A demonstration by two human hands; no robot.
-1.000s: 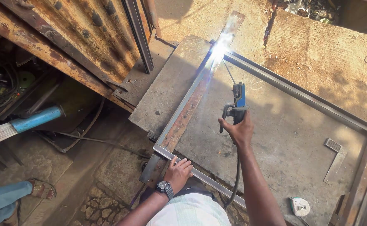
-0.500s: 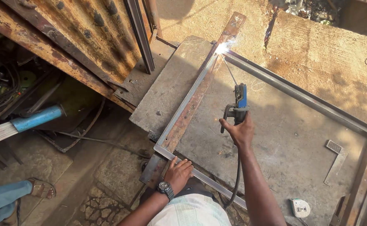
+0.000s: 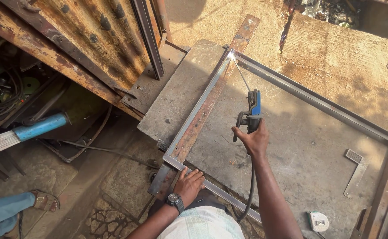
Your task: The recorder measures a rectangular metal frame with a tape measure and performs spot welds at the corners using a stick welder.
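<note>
While the right hand (image 3: 255,140) is gripping the blue-and-black electrode holder (image 3: 252,110), its fingers are wrapping tightly around the handle, and the thin welding rod (image 3: 240,76) is reaching up and away from the fingertips to the far corner of the rectangular grey steel tube frame (image 3: 317,102). A small bright arc (image 3: 232,55) is showing at that corner, well beyond the fingers, which suggests the long reach is keeping the hand clear of heat. A black cable (image 3: 248,194) is trailing from the holder back along the forearm.

The left hand (image 3: 190,185) is lying flat on the near corner of the frame, fingers extended and held close together, pinching nothing; the pressure is apparently steadying the frame against shifting. A dark wristwatch (image 3: 175,201) is sitting just behind that hand.

A rusty flat steel bar (image 3: 207,106) is running under the frame's left rail, from beside the left fingers up to the arc. The frame is resting on a flat concrete slab surface (image 3: 291,146). To the right of the right-hand fingers, well apart, a small metal try square (image 3: 355,170) is lying on the slab, and a white tape measure (image 3: 317,220) is lying nearer the body. Far to the left, a bundle of welding rods in a blue sleeve (image 3: 23,134) is lying, and another person's sandalled foot (image 3: 43,201) is showing.
</note>
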